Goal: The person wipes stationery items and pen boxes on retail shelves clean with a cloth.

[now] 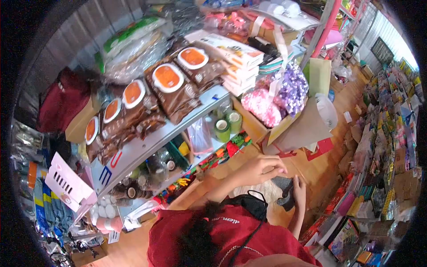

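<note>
In the head view my left hand is in front of my red shirt, its fingers curled together; whether it holds anything is too small to make out. Lower right, my right hand is raised with its fingertips close together near the left one. Something dark grey shows below and between the hands, close to the floor. A black bag or mask with a cord lies against the shirt.
Brown wipe packs with orange lids line the shelf at the left. A cardboard box holds pink and purple sequined items. Packed shelves run along the right, beside a wooden floor.
</note>
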The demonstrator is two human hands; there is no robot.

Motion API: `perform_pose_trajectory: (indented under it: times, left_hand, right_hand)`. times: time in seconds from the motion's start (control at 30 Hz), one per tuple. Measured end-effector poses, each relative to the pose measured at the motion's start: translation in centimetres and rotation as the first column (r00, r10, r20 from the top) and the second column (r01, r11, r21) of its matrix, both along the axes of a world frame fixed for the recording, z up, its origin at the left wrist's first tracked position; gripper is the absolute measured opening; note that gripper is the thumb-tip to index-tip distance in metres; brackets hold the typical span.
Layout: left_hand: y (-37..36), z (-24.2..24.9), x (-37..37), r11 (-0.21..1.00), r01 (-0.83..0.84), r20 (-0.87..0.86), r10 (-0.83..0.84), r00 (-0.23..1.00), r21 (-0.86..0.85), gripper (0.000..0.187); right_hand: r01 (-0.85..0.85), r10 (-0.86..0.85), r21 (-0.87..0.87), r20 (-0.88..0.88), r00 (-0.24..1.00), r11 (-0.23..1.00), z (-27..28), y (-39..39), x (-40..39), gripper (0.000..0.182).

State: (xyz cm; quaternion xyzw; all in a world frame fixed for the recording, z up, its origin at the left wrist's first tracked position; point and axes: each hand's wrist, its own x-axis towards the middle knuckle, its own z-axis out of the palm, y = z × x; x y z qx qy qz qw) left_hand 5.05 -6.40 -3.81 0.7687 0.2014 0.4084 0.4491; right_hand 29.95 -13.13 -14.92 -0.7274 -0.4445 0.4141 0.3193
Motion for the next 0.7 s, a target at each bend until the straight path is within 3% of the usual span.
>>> perform_pose_trajectory:
  times: [0.13,0.17,0.3,0.43,0.57,0.7]
  left_hand:
    - [4.6,-0.8,2.8,0.997,0.041,-0.016,-0.042,0.999,-0.058,0.016]
    - [6.1,-0.8,3.7,0.997,0.047,-0.016,-0.048,0.999,-0.065,0.016]
    - [11.9,-0.1,7.9,0.978,0.122,0.016,-0.121,0.993,-0.168,0.016]
    - [16.3,-0.5,14.0,0.952,0.201,0.081,-0.187,0.979,-0.232,0.015]
    - [18.8,-1.1,20.0,0.945,0.287,0.026,-0.286,0.958,-0.159,0.016]
    - [19.9,-2.4,26.6,0.924,0.313,-0.052,-0.332,0.942,-0.221,0.017]
  right_hand:
    - [0.024,-0.022,0.045,-0.042,0.999,0.999,-0.2,2.9,1.6,0.044]
    - [0.116,-0.118,0.193,0.002,0.993,0.974,0.5,3.6,1.1,0.035]
    - [0.175,-0.167,0.100,-0.089,0.982,0.979,0.5,6.4,5.0,0.035]
    - [0.256,-0.269,0.207,0.033,0.963,0.944,-2.0,7.9,9.8,0.034]
    - [0.306,-0.308,0.061,0.018,0.951,0.950,-1.6,8.8,13.9,0.035]
    - [0.351,-0.363,0.151,0.062,0.930,0.924,-4.6,9.9,20.0,0.035]
